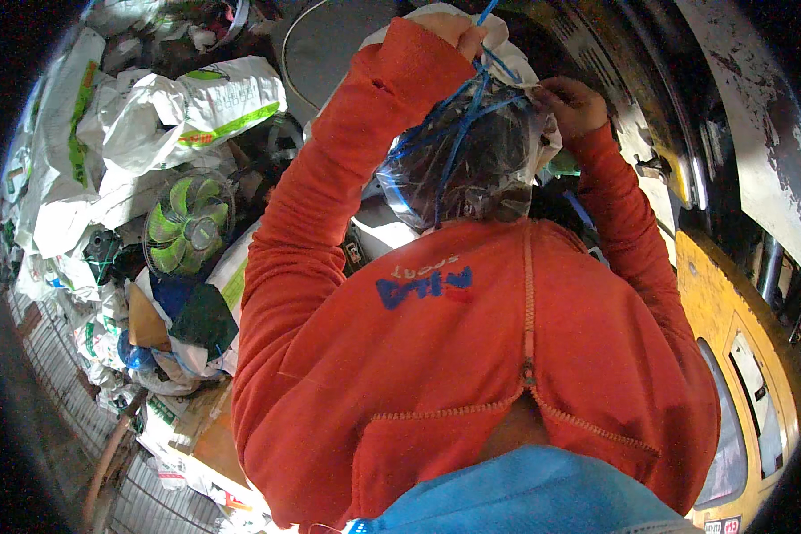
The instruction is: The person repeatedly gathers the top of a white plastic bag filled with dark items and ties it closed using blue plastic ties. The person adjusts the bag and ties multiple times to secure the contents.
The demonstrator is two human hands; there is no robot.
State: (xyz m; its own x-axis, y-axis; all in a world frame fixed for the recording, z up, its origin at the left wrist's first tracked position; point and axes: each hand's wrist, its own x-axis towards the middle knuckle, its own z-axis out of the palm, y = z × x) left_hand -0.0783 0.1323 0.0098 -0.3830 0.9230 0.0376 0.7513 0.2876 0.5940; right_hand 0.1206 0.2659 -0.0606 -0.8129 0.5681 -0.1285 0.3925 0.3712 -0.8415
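At the top centre, just beyond my chest, stands a bulging bag of clear plastic (494, 173), dark inside. A white sack edge (507, 44) is gathered about its upper part. Thin blue cord (462, 133) crosses over the bag in several strands. My left hand (458, 34) is closed on the cord at the bag's top, with one strand rising past the fingers. My right hand (578, 105) pinches the white edge on the bag's right side, where another cord strand ends. Its fingertips are partly in shadow.
To the left lie heaped white sacks (214, 102), a green fan (189, 222) and cardboard (218, 440). A yellow machine panel (730, 294) with a window stands close on the right. Dark machinery (632, 53) rises behind my right hand.
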